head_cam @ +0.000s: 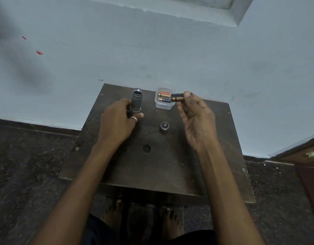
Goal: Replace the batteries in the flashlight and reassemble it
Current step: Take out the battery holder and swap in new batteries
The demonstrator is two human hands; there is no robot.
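Step in hand: loading fresh cells. Left grip [117, 119] is wrapped round the lower part of the flashlight body [137, 99], which stands upright on the bench [170, 170] near its far edge, open end up. Right grip [197, 119] pinches a copper-and-black battery [177, 97] btwn thumb and fingertips. The battery lies crosswise, just beside the clear plastic tub [163, 106]. It could be two cells side by side; can't tell. Two more batteries [164, 94] lie in the tub. The end cap [164, 126] sits on the bench btwn the hands, apart from the body, so reassembly isn't begun.

Next move, as I judge it: carry the battery left to above the tube mouth, tip it from crosswise to upright, check polarity, then lower it in while the left grip steadies the tube. The mouth looks narrow, so alignment matters, and a tilted cell prob. catches on the rim. Cap goes on only after all cells are in.
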